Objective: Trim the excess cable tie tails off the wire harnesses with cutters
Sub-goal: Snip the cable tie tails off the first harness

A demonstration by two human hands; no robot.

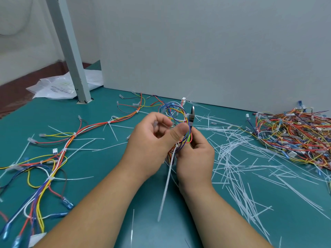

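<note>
Pinching the wire harness (176,111) in the left hand (152,140), up off the tabletop (53,115), to keep it steady. Gripping the cutters (192,116) in the right hand (197,156), tips up, ready to snip the tie tail (166,183) hanging between both hands

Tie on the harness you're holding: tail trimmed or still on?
Still on. A long white tail hangs down from the held harness. The cutters point up, away from it.

Harness (53,158) lies left, harness pile (293,136) right, on table (107,176).
</note>
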